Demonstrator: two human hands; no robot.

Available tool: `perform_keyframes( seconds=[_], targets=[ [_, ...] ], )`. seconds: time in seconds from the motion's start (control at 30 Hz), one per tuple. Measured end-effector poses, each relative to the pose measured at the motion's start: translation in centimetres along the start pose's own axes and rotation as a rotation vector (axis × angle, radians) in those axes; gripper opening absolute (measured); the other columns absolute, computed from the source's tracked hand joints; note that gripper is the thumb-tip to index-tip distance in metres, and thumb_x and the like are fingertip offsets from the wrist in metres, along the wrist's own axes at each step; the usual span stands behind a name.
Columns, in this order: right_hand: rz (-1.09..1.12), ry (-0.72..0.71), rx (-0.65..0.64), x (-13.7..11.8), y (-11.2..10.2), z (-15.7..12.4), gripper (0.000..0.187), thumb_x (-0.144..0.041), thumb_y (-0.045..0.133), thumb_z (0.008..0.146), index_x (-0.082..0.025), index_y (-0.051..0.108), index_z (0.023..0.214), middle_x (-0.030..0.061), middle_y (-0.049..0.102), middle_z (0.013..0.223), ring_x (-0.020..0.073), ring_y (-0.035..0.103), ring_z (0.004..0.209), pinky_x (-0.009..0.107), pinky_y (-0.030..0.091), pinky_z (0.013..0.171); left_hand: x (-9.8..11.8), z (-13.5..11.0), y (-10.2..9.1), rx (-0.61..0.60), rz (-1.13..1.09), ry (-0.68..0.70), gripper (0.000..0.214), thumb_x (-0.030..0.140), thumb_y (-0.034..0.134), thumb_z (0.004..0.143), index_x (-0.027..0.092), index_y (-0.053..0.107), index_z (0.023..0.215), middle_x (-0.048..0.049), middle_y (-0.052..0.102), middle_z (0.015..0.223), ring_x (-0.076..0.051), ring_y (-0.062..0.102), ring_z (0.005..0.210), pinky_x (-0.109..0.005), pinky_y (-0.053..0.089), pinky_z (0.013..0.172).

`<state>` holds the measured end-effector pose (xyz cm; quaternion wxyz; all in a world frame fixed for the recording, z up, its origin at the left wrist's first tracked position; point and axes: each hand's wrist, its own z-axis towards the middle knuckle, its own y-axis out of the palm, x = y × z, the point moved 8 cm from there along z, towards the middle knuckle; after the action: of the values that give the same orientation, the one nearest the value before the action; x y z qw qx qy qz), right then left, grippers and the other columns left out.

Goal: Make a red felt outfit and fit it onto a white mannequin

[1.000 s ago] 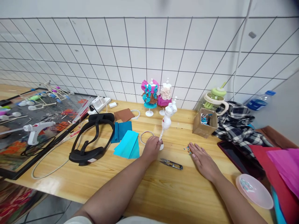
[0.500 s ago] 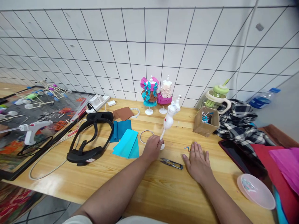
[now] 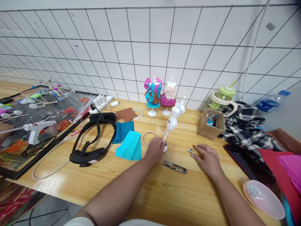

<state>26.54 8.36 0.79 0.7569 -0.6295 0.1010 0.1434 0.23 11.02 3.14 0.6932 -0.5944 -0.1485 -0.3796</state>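
The single head view looks forward and down from above the near side of the bench, facing the tiled wall, which fills the upper part. The hands sit near mid-frame at close range, forearms entering from the bottom; the wide sweep takes in things well to either side.

A small white mannequin, undressed, with a red mark low on its torso, tilts rightward on its thin stem, right of the frame's center. Tiny blue and orange scraps lie loosely clustered, lower and farther right.
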Motion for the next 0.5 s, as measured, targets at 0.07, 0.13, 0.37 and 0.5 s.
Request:
perform_keyframes(
  seconds=[0.07,0.13,0.37,0.5],
  targets=[
    [0.086,0.021,0.024,0.3,0.6,0.2,0.039,-0.047,0.061,0.081,-0.023,0.073,0.109,0.0069,0.066,0.106,0.0231,0.059,0.098,0.038,0.045,0.09,0.0,0.0,0.0,0.0,0.001,-0.002,0.027,0.028,0.039,0.096,0.019,0.057,0.077,-0.0042,0.06,0.081,-0.019,0.054,0.082,-0.032,0.04,0.076],
    [0.139,0.055,0.045,0.2,1.0,0.2,0.034,-0.047,0.061,0.082,-0.023,0.076,0.101,0.0054,0.068,0.1,0.0212,0.061,0.092,0.035,0.047,0.085,0.0,-0.1,0.0,-0.002,0.004,-0.002,0.028,0.028,0.039,0.096,0.019,0.057,0.078,-0.0041,0.06,0.082,-0.019,0.054,0.083,-0.031,0.04,0.077],
    [0.109,0.092,0.057,-1.6,0.2,0.3,0.027,-0.044,0.057,0.087,-0.025,0.076,0.086,0.0016,0.071,0.093,0.0194,0.062,0.086,0.031,0.045,0.077,0.2,-0.1,0.1,-0.013,0.015,0.008,0.029,0.028,0.037,0.097,0.02,0.056,0.076,-0.0042,0.059,0.079,-0.02,0.053,0.082,-0.032,0.039,0.075],
    [-0.051,0.052,-0.003,-3.2,-0.1,0.8,0.023,-0.037,0.053,0.092,-0.026,0.072,0.087,0.0009,0.07,0.094,0.0204,0.061,0.088,0.032,0.039,0.076,0.1,0.0,0.2,-0.014,0.016,0.009,0.028,0.027,0.038,0.096,0.02,0.056,0.076,-0.0045,0.06,0.079,-0.02,0.053,0.082,-0.032,0.04,0.076]
  ],
)
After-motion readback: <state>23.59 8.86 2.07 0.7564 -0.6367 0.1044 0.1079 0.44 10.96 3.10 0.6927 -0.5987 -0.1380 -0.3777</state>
